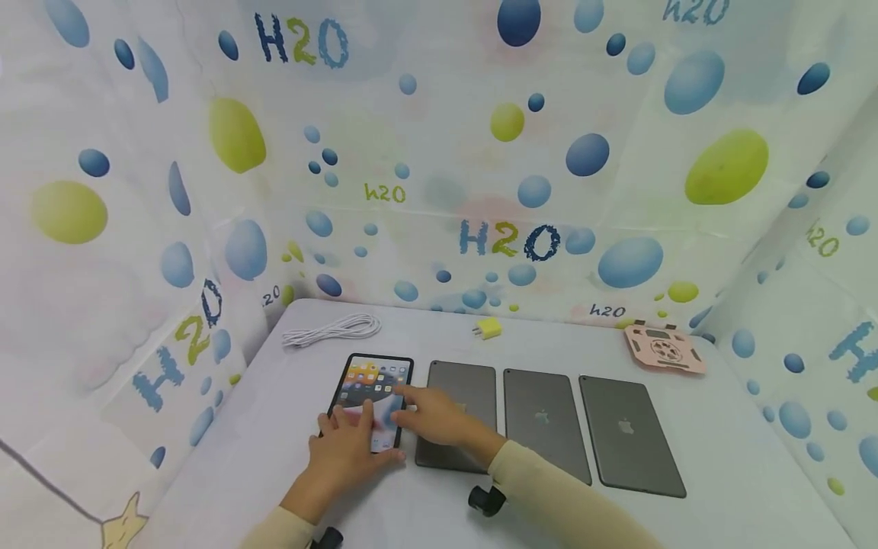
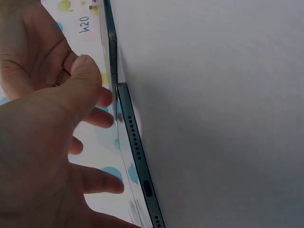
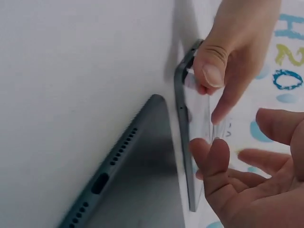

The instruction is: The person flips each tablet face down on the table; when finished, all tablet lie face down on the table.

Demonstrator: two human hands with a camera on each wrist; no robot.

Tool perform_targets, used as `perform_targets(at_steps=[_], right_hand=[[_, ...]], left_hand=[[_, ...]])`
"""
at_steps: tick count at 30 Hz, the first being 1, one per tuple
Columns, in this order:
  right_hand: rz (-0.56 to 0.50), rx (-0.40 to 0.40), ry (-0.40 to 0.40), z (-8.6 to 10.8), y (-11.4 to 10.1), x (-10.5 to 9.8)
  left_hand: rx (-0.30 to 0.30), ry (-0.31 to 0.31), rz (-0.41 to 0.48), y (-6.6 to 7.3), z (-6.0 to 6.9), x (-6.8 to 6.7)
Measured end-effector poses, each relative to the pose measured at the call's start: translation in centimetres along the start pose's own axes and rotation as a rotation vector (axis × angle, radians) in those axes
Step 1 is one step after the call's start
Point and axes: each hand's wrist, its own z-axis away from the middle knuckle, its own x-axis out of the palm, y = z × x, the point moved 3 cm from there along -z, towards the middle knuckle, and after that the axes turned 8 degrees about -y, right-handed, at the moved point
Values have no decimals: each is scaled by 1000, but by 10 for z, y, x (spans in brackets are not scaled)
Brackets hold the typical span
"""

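Observation:
A tablet with a lit home screen [image 1: 380, 375] lies face up on the left of the row. My left hand [image 1: 343, 451] is over its lower left part, fingers spread across the screen and thumb near the bottom edge. At the tablet's right edge is my right hand [image 1: 439, 416], its fingertips by the screen and its wrist above the nearest grey tablet [image 1: 456, 374]. In the right wrist view the fingers of my right hand [image 3: 256, 183] are loosely bent beside the tablet's edge [image 3: 183, 123]. Neither hand grips anything.
Two more grey tablets, a middle one [image 1: 538, 396] and a right one [image 1: 627, 438], lie face down. Behind them are a coiled white cable [image 1: 336, 331], a yellow plug adapter [image 1: 488, 329] and a pink stand [image 1: 664, 349]. Patterned sheets [image 1: 439, 152] enclose the white table [image 1: 254, 465].

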Motion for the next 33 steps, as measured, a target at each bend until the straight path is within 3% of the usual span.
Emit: perform_targets(at_steps=[5, 10, 17, 20, 24, 30, 33], right_hand=[[-26, 21, -8, 0, 3, 6], [-121, 18, 51, -3, 6, 6], [-255, 56, 168, -29, 6, 3], [-265, 53, 196, -40, 7, 0], [-107, 63, 207, -49, 9, -7], [355, 201, 96, -59, 17, -9], [506, 237, 57, -63, 22, -10]], left_hand=[[-18, -7, -51, 2, -4, 3], [-31, -1, -67, 5, -8, 2], [-52, -21, -81, -7, -6, 4], [-52, -30, -92, -9, -4, 3], [-29, -26, -105, -5, -2, 1], [-11, -4, -138, 1, -3, 6], [-13, -4, -129, 2, -4, 7]])
